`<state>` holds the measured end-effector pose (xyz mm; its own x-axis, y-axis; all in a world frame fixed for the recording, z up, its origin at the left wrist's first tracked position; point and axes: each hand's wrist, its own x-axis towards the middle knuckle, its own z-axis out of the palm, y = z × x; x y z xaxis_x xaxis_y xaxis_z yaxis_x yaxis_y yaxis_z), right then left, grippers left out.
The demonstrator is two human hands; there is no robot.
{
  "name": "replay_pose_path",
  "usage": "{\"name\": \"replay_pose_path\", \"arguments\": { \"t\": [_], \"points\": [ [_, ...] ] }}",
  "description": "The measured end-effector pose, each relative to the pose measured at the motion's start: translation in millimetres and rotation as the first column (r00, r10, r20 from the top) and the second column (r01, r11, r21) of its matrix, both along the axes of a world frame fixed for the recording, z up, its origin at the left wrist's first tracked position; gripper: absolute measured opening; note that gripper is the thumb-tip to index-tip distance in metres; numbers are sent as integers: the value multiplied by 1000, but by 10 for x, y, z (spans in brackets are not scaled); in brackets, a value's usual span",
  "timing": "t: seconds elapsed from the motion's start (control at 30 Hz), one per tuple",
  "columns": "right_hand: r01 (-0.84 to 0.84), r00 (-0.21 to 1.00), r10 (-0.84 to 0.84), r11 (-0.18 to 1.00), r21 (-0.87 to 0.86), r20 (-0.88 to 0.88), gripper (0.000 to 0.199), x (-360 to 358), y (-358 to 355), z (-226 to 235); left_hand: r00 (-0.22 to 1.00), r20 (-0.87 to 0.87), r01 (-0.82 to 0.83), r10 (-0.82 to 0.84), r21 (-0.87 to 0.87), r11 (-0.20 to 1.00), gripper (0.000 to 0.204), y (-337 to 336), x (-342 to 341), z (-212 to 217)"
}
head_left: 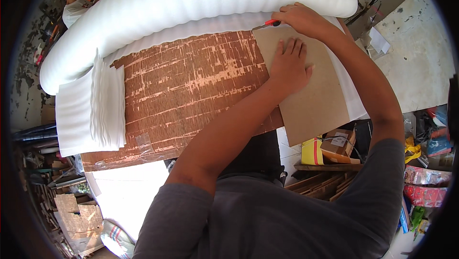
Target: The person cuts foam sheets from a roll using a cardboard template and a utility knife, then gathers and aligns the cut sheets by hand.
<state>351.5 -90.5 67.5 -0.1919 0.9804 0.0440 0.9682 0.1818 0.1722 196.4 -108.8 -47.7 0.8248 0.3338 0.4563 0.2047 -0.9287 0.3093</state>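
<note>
Cardboard is pressed flat on the table under the open left hand; just beyond it, a red cutter is gripped by the closed right hand, against the foam roll.

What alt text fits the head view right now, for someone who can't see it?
The left hand presses flat on a brown board while the right hand holds a red-handled cutter at the board's far edge, beside a large white foam roll on a worn table.
</note>
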Motion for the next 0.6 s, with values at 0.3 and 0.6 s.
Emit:
{"name": "replay_pose_path", "arguments": {
  "t": [0.3, 0.6],
  "points": [
    [5, 999, -4, 1000, -19, 47, 27, 241, -138, 44, 999, 35, 2, -3, 2, 1000, 70, -6, 10, -8],
    [82, 992, -75, 995, -63, 106, 22, 502, -328, 149, 999, 31, 9, -9, -6, 1000, 69, -1, 1, -3]
  ]
}}
